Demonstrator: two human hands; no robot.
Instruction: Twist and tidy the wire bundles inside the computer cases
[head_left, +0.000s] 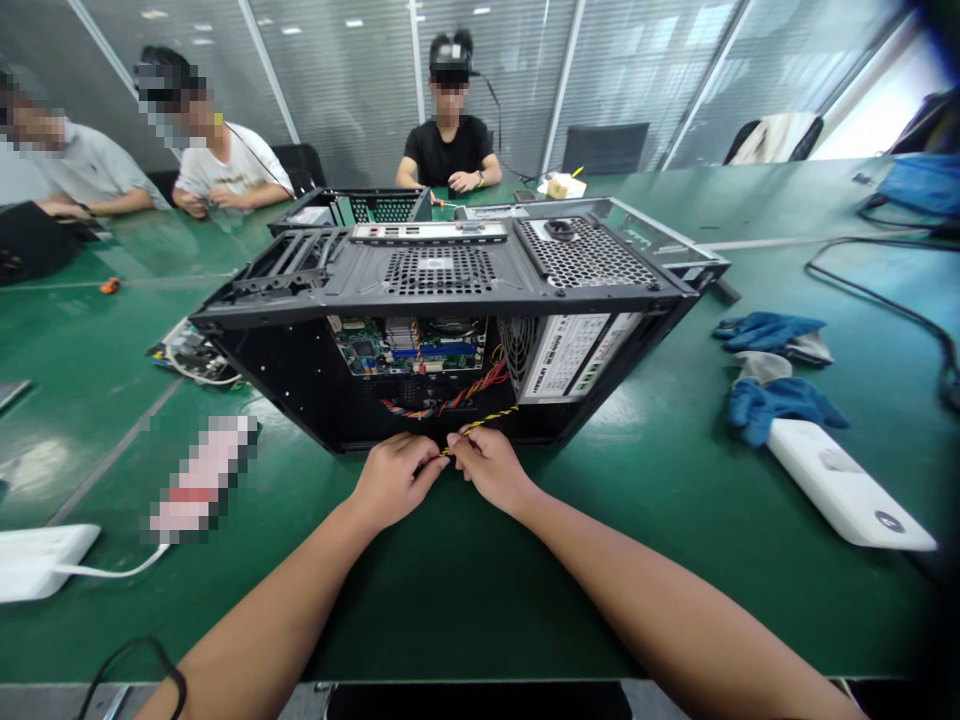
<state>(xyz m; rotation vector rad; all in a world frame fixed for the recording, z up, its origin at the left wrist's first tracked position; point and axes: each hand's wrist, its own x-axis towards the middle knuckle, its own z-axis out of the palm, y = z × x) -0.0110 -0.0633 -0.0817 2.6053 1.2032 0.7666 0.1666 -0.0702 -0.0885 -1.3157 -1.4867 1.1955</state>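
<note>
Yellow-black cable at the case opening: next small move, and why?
Probably ease the yellow-black cable outward a little: both the left hand and right hand pinch it at the open side of the computer case, while the rest runs back toward the power supply.

Open computer case [442, 275] is stood on the green counter [450, 590], open side turned toward the camera. Inside, a motherboard [405, 348] and a power supply [570, 352] are seen, with a bundle of red, blue and black wires [450, 402] beneath them. A yellow-and-black cable [491, 418] is led out at the case's lower edge. It is pinched by the fingers [429, 462] of the left hand [390, 480] and by those of the right hand [491, 468]. The two hands are touching just in front of the case. Blue gloves [780, 405] and a white device [847, 485] are laid at the right. A white box [37, 560] with a lead is noted at the left. Three seated persons [448, 150] are observed across the counter.
</note>
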